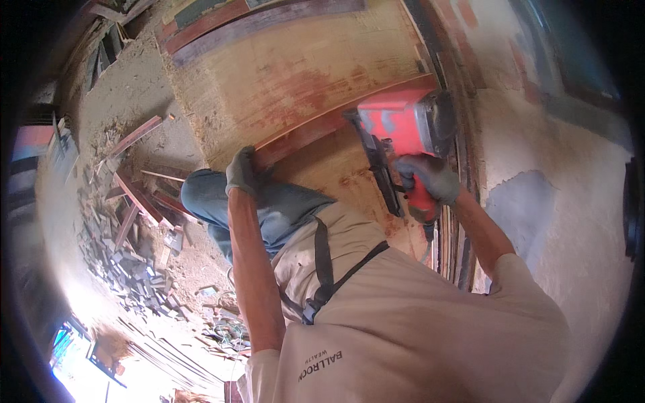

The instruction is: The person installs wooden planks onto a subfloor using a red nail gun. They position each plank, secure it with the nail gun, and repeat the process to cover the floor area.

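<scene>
My left hand (240, 172), in a grey glove, is closed around the near-left end of a reddish-brown wooden board (312, 129). The board stretches away to the right over a plywood panel (248, 91). In my gloved right hand (433, 177) is the grip of a red nail gun (396, 124) with a dark end cap and a long black magazine. Its nose reaches the board's near side; whether they touch I cannot tell. The gun's body hides part of the board's right stretch.
Several painted wooden strips (269, 30) lie along the panel's far edge. Long boards (463, 168) run beside the wall (524, 201) on the right. Loose offcuts (144, 279) and split strips (138, 198) litter the dusty floor at left. My bent knee (205, 195) is beside the panel.
</scene>
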Motion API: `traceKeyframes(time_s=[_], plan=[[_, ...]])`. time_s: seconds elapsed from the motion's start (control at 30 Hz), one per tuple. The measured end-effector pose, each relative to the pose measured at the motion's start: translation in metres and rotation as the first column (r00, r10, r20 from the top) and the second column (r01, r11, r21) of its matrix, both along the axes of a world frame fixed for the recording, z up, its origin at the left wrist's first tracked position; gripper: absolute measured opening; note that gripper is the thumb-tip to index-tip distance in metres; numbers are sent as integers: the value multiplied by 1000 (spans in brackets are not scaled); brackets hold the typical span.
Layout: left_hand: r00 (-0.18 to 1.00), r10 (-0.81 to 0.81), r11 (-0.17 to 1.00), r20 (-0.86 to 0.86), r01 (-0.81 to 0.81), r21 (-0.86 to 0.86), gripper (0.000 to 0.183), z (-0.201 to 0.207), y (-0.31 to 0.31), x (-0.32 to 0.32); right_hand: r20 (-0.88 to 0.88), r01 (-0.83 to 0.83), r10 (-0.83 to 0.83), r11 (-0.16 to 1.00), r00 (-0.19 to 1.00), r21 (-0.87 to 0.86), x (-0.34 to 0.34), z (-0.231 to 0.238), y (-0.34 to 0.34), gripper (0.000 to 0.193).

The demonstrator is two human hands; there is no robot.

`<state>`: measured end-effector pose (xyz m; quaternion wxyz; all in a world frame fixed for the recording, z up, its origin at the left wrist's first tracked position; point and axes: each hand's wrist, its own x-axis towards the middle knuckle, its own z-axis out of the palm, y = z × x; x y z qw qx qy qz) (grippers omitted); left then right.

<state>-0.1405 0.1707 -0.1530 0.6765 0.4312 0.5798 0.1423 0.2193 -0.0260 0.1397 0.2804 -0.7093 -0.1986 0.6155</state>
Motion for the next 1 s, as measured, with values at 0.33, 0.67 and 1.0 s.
traceKeyframes(time_s=[0.33, 0.67, 1.0], plan=[[999, 46, 999, -24, -45, 26, 36, 12, -5, 9, 171, -111, 99, 992, 980, 59, -19, -34, 1, 26], [971, -112, 983, -211, 140, 119, 43, -2, -6, 25, 144, -43, 37, 998, 989, 39, -17, -32, -4, 28], [962, 254, 967, -100, -256, -11, 37, -29, -12, 4, 47, -143, 138, 983, 989, 119, -47, -22, 21, 29]])
